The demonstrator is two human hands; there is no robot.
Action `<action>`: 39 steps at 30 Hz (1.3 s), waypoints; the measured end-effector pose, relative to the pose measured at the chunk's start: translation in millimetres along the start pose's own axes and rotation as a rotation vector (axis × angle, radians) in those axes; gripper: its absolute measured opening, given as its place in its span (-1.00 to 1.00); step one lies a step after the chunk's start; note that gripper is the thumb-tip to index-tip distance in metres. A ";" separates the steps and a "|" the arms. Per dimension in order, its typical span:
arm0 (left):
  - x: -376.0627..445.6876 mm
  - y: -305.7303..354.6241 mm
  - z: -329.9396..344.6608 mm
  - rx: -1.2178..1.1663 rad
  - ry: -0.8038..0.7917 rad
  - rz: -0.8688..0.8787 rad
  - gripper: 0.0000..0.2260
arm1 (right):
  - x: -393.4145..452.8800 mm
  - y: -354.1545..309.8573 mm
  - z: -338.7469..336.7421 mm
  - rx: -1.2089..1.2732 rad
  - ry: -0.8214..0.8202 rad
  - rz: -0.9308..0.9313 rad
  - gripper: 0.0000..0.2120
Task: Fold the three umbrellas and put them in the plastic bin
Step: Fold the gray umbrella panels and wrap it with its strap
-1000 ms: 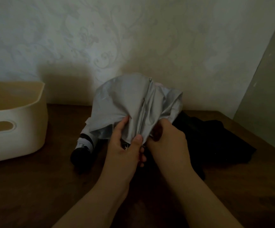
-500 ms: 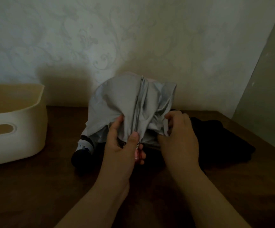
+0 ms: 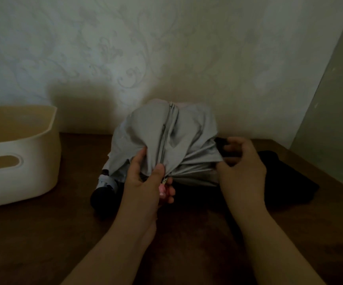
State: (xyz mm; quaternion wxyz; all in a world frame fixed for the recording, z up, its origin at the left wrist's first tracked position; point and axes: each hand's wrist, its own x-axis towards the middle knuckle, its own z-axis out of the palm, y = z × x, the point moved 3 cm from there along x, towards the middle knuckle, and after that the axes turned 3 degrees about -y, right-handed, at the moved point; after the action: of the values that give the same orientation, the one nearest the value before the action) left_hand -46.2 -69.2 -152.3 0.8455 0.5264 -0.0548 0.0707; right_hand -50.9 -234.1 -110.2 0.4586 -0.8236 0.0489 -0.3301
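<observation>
Fingers of both hands pinch grey umbrella folds.

The grey umbrella is thin, matt woven cloth, creased into soft folds, with a pale metal rib running down its middle. To its left, the plastic bin is cream, smooth and faintly satiny. To its right lies a black umbrella of dull, light-swallowing cloth. Under the grey umbrella the counter is dark brown wood with a matt finish. Behind it the wall carries pale paper with an embossed scroll pattern.
</observation>
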 end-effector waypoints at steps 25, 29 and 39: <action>3.0 0.6 2.2 -0.146 -0.129 -0.115 -0.56 | 12.1 -5.5 -0.1 0.672 -0.473 0.072 -0.69; 5.1 -2.4 -0.9 -0.127 -0.128 -0.143 -0.50 | 16.7 -3.0 -6.7 0.765 -0.489 0.097 -0.73; 9.7 2.9 -17.8 0.086 0.151 -0.005 -0.54 | -7.6 -20.9 -16.2 -0.100 0.004 -0.341 -0.81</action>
State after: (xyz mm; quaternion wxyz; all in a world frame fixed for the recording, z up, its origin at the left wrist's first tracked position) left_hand -36.8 -51.3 -156.0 0.8241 0.5554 0.0137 0.1106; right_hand -71.0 -230.8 -91.7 0.3542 -0.8412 -0.0744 -0.4018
